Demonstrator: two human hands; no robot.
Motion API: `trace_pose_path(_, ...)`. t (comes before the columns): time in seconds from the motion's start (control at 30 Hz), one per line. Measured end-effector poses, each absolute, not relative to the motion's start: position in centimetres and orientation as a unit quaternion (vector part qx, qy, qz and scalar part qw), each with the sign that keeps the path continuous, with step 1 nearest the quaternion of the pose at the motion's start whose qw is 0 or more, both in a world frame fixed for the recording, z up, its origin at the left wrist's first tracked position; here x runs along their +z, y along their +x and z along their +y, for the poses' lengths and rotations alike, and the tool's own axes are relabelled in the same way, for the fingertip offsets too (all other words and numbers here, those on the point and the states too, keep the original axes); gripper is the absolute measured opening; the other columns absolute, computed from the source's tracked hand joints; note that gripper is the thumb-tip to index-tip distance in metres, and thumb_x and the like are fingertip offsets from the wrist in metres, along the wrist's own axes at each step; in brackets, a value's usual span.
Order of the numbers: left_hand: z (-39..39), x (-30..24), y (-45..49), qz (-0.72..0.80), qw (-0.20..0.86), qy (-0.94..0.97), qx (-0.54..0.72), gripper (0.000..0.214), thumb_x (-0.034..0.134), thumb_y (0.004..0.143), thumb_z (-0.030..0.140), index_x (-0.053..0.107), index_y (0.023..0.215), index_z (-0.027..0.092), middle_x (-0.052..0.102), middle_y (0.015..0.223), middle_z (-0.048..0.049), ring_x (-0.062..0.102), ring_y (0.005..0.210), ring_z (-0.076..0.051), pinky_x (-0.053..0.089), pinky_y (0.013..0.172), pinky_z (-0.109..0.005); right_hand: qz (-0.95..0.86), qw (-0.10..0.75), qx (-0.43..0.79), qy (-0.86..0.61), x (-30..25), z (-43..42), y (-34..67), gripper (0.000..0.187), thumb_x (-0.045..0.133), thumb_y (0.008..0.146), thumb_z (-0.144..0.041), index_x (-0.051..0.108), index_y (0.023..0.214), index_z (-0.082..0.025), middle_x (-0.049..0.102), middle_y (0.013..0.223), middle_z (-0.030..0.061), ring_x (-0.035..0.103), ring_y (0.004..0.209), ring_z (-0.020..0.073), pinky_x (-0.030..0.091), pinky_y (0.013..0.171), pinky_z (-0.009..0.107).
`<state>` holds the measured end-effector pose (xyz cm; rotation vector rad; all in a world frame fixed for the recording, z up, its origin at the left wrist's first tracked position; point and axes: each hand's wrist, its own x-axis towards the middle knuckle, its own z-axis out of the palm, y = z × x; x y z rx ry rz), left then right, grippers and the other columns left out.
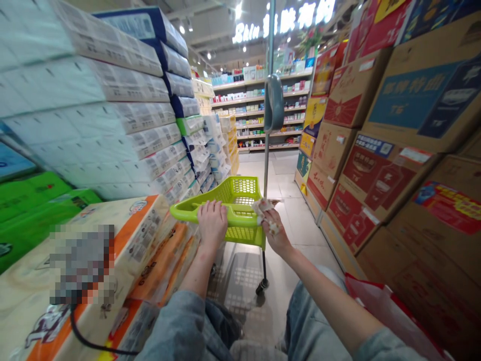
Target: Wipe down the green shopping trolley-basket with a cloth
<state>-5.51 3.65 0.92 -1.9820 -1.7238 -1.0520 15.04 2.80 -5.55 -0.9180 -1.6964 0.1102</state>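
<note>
A lime-green shopping cart (pixel 240 219) with a lattice basket stands in front of me. My left hand (pixel 212 220) lies over its near rim with the fingers curled down on it. At the basket's right corner, my right hand (pixel 277 234) grips a crumpled white tissue (pixel 263 205) and touches the cart's edge with it. A thin metal pole (pixel 267 165) rises right beside that corner, with a blue-grey loop handle (pixel 274 104) higher up. One black caster (pixel 262 287) shows under the basket.
Stacked tissue packs (pixel 143 130) line the left, with a pixelated object (pixel 84 260) and a black cable (pixel 80 333) on nearer packs (pixel 131 235). Printed cartons (pixel 379 175) are piled at right. A red-edged bag (pixel 391 311) is near my right leg. Stocked shelves (pixel 259 110) stand ahead.
</note>
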Motion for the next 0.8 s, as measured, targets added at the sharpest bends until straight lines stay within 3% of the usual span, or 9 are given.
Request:
trace_pose_path(0.17,3.1,1.1,-4.5,-0.606,0.146,-0.693,-0.362,0.043,0.03,0.095,0.036,0.064,0.11,0.015,0.064,0.117,-0.0156,0.048,0.121,-0.031,0.027,0.107,-0.051,-0.734,0.47,-0.082,-0.483,-4.8,0.3,12.3,0.033,0.045,0.092,-0.037,0.063,0.115,-0.021,0.058,0.118,0.0116,0.042,0.12,0.0301,0.031,0.104,0.052)
trace_pose_path(0.27,3.0,1.2,-4.2,-0.597,0.133,-0.705,-0.36,0.042,0.032,0.094,0.037,0.063,0.112,0.015,0.062,0.119,-0.0162,0.047,0.123,-0.031,0.028,0.106,-0.05,-0.749,0.41,-0.105,-0.51,-2.4,0.6,11.8,0.035,0.043,0.093,-0.039,0.064,0.114,-0.02,0.063,0.11,0.0111,0.049,0.108,0.0285,0.033,0.1,0.049)
trace_pose_path(0.37,3.0,1.4,-4.4,-0.577,0.121,-0.731,-0.345,0.043,0.032,0.094,0.036,0.063,0.114,0.014,0.062,0.121,-0.0156,0.049,0.122,-0.029,0.031,0.106,-0.047,-0.752,0.356,-0.124,-0.54,-0.3,1.6,12.5,0.043,0.036,0.095,-0.043,0.069,0.094,-0.016,0.067,0.093,0.0118,0.055,0.093,0.0255,0.038,0.09,0.041)
trace_pose_path(0.6,3.6,3.5,-6.9,-0.543,0.073,-0.791,-0.273,0.049,0.023,0.096,0.034,0.068,0.104,0.017,0.07,0.106,-0.0095,0.061,0.102,-0.022,0.043,0.095,-0.036,-0.769,0.144,-0.068,-0.619,2.6,3.8,14.6,0.064,0.024,0.096,-0.05,0.072,0.08,-0.011,0.07,0.08,0.016,0.065,0.078,0.0246,0.043,0.07,0.033)
trace_pose_path(0.8,3.4,3.8,-8.6,-0.681,0.07,-0.709,-0.171,0.051,0.019,0.097,0.038,0.066,0.108,0.021,0.071,0.103,-0.0075,0.066,0.093,-0.021,0.046,0.078,-0.03,-0.783,0.098,-0.03,-0.614,3.4,4.3,15.5,0.066,0.021,0.096,-0.053,0.071,0.082,-0.013,0.071,0.085,0.0147,0.066,0.082,0.024,0.043,0.071,0.031)
